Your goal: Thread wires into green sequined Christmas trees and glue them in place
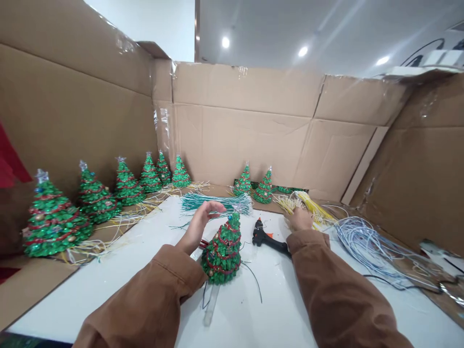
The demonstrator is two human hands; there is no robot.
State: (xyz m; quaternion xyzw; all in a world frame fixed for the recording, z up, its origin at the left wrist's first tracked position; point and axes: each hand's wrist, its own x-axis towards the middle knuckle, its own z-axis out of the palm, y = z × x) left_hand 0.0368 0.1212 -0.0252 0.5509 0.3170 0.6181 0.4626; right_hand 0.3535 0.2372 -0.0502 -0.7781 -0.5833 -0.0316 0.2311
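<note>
A small green sequin Christmas tree [222, 251] with red trim stands on the white table [108, 285] in front of me. My left hand [201, 222] hovers just left of its top, fingers curled and apart, holding nothing that I can see. My right hand [300, 218] reaches to the right and rests on a bundle of yellow wires [308, 205]; its fingers are hidden in the wires, so its grip is unclear. A black hot glue gun [266, 237] lies between the tree and my right sleeve.
Several finished green trees line the left cardboard ledge [54, 217] and two stand at the back [253, 186]. A green wire bundle [217, 203] lies behind the tree, pale blue wires [366, 241] on the right. A clear glue stick [211, 302] lies near me. Cardboard walls [246, 125] enclose the table.
</note>
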